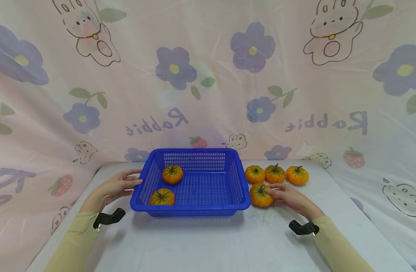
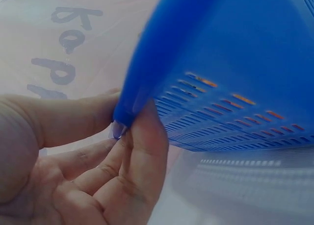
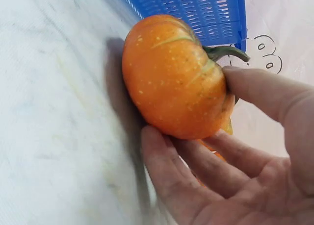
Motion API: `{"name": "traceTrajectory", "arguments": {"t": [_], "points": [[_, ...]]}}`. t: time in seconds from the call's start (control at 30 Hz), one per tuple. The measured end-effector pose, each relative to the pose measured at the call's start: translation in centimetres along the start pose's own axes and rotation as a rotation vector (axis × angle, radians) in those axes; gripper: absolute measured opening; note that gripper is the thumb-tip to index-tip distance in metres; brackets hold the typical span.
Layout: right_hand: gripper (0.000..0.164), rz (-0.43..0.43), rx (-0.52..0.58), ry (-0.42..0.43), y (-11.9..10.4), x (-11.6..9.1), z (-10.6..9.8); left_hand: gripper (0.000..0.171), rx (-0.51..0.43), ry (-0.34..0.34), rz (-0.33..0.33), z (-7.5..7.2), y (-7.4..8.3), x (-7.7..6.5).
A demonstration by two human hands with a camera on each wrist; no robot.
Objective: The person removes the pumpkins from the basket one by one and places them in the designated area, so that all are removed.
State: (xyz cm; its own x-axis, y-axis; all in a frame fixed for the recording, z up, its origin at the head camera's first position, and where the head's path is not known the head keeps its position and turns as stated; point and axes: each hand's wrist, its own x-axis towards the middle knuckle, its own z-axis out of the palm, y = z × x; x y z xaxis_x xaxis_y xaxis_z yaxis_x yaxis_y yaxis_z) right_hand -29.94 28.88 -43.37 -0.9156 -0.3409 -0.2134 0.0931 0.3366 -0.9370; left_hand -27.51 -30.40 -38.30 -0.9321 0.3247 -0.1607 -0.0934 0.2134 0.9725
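A blue plastic basket (image 1: 191, 207) with slotted walls stands on the white table, and two small orange pumpkins lie inside it, one (image 1: 172, 175) toward the back and one (image 1: 162, 197) at the front left. My left hand (image 1: 116, 187) pinches the basket's left rim (image 2: 162, 53) between thumb and fingers. Just outside the right wall, my right hand (image 1: 291, 196) holds another small pumpkin (image 3: 169, 83). Its thumb lies near the green stem and its fingers touch the side; the pumpkin sits at or very near the tabletop.
Behind the held pumpkin, three more pumpkins stand in a row: one (image 1: 255, 174) by the basket, one (image 1: 275, 174) in the middle, one (image 1: 297, 175) at the right. A patterned cloth (image 1: 208, 102) hangs behind the white table (image 1: 194, 245).
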Motion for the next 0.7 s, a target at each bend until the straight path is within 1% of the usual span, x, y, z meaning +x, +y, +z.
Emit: {"name": "traceTrajectory", "arguments": {"t": [0.2,0.43,0.57,0.7], "points": [[0.057,-0.011,0.01,-0.011,-0.05,-0.06,-0.16,0.067,-0.003,0.004,-0.006,0.03,-0.05,0.05],[0.052,0.013,0.017,0.043,0.06,0.04,-0.06,0.068,-0.007,0.006,-0.012,0.03,0.0,0.07],[0.051,0.022,0.002,0.074,0.04,0.08,0.0,0.068,-0.016,0.007,-0.013,0.02,-0.05,0.1],[0.05,0.017,-0.021,0.086,-0.08,-0.02,-0.17,0.068,-0.014,0.009,-0.011,-0.01,-0.14,0.13]]}}
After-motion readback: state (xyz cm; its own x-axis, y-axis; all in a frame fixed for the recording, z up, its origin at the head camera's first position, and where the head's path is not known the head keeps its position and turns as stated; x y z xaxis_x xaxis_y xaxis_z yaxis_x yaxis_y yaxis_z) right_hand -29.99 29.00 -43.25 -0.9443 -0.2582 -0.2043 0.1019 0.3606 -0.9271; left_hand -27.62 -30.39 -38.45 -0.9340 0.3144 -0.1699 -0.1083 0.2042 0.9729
